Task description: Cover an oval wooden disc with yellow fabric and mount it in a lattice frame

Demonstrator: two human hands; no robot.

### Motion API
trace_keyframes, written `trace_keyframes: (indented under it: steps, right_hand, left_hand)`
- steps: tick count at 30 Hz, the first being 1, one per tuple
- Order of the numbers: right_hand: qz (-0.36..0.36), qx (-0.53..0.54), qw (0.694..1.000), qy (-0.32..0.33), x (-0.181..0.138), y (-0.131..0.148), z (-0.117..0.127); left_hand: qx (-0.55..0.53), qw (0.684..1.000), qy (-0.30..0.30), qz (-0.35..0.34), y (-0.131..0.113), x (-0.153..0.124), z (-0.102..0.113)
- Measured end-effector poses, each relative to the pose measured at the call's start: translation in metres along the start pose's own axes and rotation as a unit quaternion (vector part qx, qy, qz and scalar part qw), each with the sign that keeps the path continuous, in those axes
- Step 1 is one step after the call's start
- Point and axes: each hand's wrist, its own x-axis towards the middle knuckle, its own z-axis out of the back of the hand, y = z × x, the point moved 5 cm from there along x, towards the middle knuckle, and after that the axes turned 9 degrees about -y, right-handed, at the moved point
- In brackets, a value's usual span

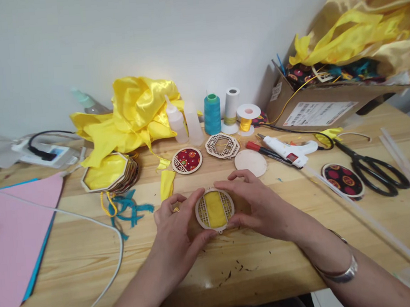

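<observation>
Between my two hands is a round wooden lattice frame (pixel 215 210) with yellow fabric showing through its middle and small loops at top and bottom. My left hand (pixel 177 233) grips its left edge between thumb and fingers. On the opposite edge, the thumb and fingers of my right hand (pixel 257 208) pinch the rim. Just beyond lie a round piece with red patterned fabric (pixel 191 160), some openwork lattice pieces (pixel 222 146) and a plain pale disc (pixel 250 163). A yellow fabric strip (pixel 167 185) lies near my left fingers.
At the right are a white glue gun (pixel 290 150), black scissors (pixel 373 168) and a dark patterned disc (pixel 342 180). Thread spools (pixel 212 115), bottles (pixel 177 122) and yellow satin (pixel 134 111) line the wall. A cardboard box (pixel 293 101) stands back right. A white cable (pixel 122 247) crosses the left side.
</observation>
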Motion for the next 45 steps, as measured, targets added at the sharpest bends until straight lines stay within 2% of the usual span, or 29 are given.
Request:
trace_keyframes:
  steps: [14,40,45]
  right_hand:
    - [-0.012,-0.011,1.000,0.017,-0.0002,-0.0038,-0.0061]
    - [-0.021,-0.012,0.999,0.021,-0.0017,-0.0024,-0.0069]
    - [-0.010,-0.005,1.000,0.007,-0.0023,-0.0056,-0.0002]
  left_hand:
    - [0.024,0.999,0.011,-0.025,-0.0011,0.0009,-0.0042]
    - [0.004,1.000,0.003,-0.003,-0.0012,-0.0003,-0.0006]
    - [-0.007,1.000,0.001,0.006,-0.0002,0.0011,-0.0014]
